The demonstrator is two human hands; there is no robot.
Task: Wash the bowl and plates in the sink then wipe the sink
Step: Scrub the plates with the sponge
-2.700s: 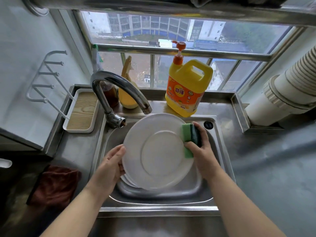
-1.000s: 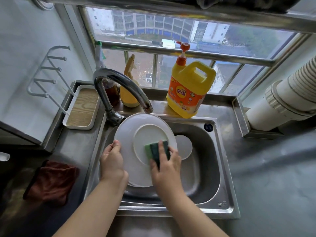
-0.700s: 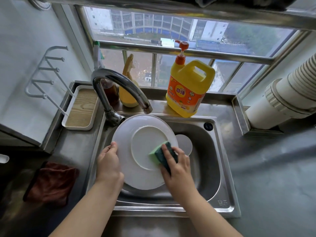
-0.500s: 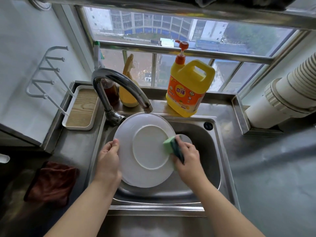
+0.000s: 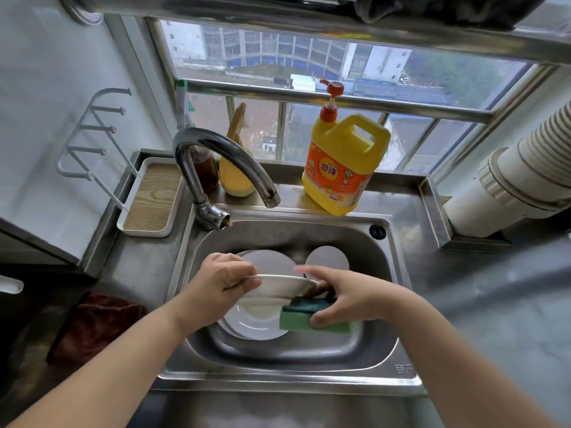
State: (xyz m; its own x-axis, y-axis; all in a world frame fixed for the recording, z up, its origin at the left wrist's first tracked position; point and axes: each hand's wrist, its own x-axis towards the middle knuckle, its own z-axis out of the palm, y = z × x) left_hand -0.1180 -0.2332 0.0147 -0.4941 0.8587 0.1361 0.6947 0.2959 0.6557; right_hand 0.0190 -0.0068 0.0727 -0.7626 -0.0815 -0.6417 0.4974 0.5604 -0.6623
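We were in the scrubbing step: our left hand [image 5: 222,281] gripped the rim of a white plate [image 5: 278,287], held nearly level and edge-on to the camera above the sink [image 5: 383,307]. Our right hand [image 5: 346,296] held the green sponge [image 5: 312,316], fingers curled round it, just under the plate's near edge, with the forefinger blurred above the rim. We judged the plate was being turned for its other face. The next move, as we read it, called for a firm hold on the wet rim while the sponge worked across that face, then a rinse under the faucet [image 5: 216,168], which showed no water running.

In the basin lay a second white plate [image 5: 256,324] beneath the held one. Farther back sat another white dish [image 5: 268,261] and a small round white piece [image 5: 327,259]; which was the bowl we could not tell. A yellow detergent jug [image 5: 343,168] stood on the counter [image 5: 448,291] behind the sink.
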